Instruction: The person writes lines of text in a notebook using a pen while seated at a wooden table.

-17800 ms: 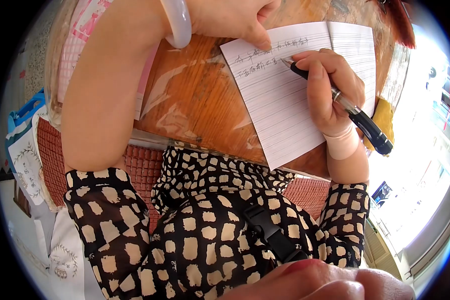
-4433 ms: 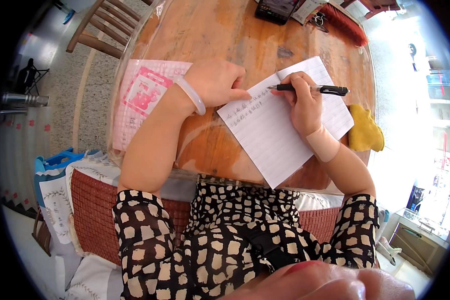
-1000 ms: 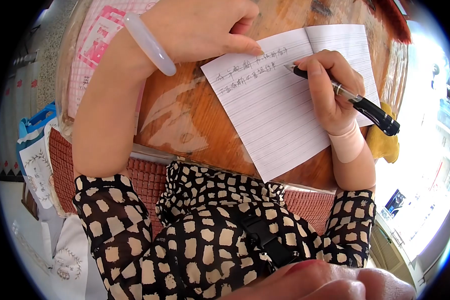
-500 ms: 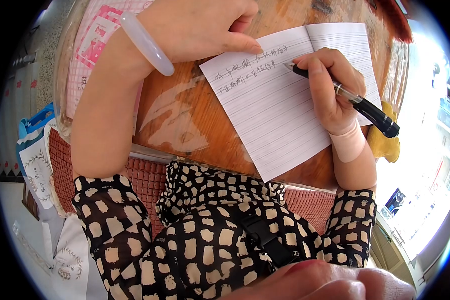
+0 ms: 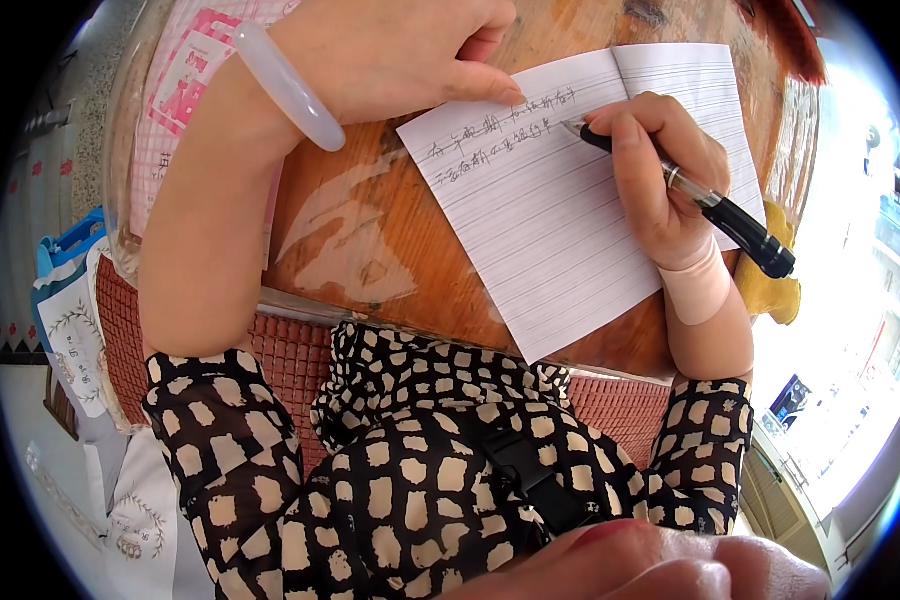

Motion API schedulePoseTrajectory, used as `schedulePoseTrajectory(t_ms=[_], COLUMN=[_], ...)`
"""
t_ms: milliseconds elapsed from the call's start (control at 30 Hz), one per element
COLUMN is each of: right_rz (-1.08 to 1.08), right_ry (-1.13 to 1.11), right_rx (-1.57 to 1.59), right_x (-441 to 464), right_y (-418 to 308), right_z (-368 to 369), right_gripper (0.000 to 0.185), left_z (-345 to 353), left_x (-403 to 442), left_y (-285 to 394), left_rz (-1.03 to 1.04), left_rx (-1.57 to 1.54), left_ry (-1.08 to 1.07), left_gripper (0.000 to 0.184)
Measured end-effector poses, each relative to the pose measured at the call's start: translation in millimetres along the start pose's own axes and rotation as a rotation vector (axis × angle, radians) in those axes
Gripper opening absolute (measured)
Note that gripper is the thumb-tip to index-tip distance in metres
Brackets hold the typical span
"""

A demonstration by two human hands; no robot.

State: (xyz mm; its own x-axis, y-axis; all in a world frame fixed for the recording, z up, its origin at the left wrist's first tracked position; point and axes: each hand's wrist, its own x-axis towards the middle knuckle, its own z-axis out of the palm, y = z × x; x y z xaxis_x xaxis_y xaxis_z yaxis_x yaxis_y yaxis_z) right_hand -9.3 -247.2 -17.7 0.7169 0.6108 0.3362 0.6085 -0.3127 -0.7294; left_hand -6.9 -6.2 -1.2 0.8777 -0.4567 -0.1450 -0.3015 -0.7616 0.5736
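Observation:
A lined sheet of paper (image 5: 570, 250) with a fold near its right side lies tilted on the wooden table (image 5: 440, 250). Two rows of handwriting run across its upper part. My right hand (image 5: 665, 165) rests on the sheet, fingers wrapped round a black pen (image 5: 748, 235) with a clear barrel. The pen's tip meets the paper at the end of the second row. At the top, my left hand (image 5: 400, 50) has its thumb laid on the sheet's upper edge, apart from the other fingers, which the frame partly cuts off. A pale bangle (image 5: 288, 85) circles the left wrist.
Pink printed papers (image 5: 185, 90) lie at the table's left, under a clear cover. A yellow cloth-like thing (image 5: 773, 285) shows by the right edge. Beneath the table edge is a reddish woven seat (image 5: 290, 345). A blue and white bag (image 5: 70, 290) is at the left.
My right hand and the pen have shifted very slightly left and up along the second row. My left hand stays at the sheet's upper edge.

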Motion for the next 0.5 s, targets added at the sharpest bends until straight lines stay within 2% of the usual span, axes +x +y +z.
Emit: schedulePoseTrajectory(t_ms=[500], right_rz=[0.002], right_ry=[0.005], right_rx=[0.001], right_x=[-0.1], right_y=[0.4], right_z=[1.4], right_gripper=[0.005], left_z=[0.5], left_x=[-0.7], left_y=[-1.3], left_rz=[0.019], left_rx=[-0.009], left_ry=[0.018], left_gripper=[0.034])
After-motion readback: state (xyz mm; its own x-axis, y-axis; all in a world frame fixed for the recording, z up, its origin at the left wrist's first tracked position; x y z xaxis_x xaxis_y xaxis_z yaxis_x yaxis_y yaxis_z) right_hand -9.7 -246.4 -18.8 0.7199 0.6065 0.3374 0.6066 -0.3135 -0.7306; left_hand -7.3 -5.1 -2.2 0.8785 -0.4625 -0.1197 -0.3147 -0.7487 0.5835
